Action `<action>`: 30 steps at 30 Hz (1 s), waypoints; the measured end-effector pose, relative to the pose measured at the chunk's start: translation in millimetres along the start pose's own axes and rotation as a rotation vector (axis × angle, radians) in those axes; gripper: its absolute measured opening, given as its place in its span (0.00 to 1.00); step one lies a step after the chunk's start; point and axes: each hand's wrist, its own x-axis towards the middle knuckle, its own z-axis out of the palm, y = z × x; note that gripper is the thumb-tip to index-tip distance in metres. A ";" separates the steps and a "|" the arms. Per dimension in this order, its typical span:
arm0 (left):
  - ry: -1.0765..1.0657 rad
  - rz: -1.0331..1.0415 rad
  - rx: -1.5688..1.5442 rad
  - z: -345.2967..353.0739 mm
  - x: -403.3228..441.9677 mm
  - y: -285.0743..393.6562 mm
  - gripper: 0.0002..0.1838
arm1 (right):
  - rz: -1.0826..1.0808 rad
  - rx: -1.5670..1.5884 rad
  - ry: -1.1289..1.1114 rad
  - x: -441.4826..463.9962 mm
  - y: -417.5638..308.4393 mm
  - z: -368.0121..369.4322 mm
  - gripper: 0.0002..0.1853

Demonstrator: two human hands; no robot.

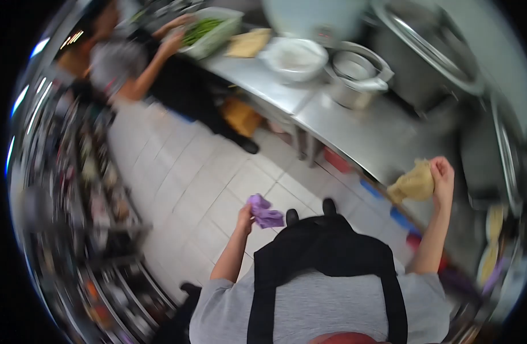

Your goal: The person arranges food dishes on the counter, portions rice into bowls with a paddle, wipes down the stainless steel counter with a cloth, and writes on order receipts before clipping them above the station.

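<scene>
My left hand [247, 218] is closed on a crumpled purple cloth [266, 213], held out over the tiled floor to the left of my body. On the other side, my right hand [441, 173] pinches a yellowish-tan cloth [415, 182] that hangs down at the edge of the steel counter [355, 132]. Whether the tan cloth touches the counter, I cannot tell. Blur softens both hands and cloths.
A co-worker [123, 66] stands at the far left with hands at a tub of green vegetables [212, 31]. The counter bears a white bowl [296, 59], a steel pot [355, 77] and a folded tan cloth [248, 43]. Large lidded pots [429, 51] stand right; shelving [97, 189] lines the left.
</scene>
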 end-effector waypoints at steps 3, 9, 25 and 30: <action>-0.174 -0.008 0.074 4.8 22.7 13.6 0.19 | 0.030 -0.061 0.183 -74.7 -34.6 -55.8 0.03; -0.422 -0.046 0.131 74.0 65.2 28.0 0.22 | 0.034 -0.124 0.567 -132.5 -14.0 -175.5 0.05; -0.427 -0.032 0.102 169.1 0.3 20.2 0.25 | 0.263 -1.295 0.788 158.4 178.7 -91.9 0.40; -0.419 -0.018 -0.118 168.1 -9.3 4.3 0.25 | 0.540 -0.896 0.566 261.5 151.4 -138.8 0.37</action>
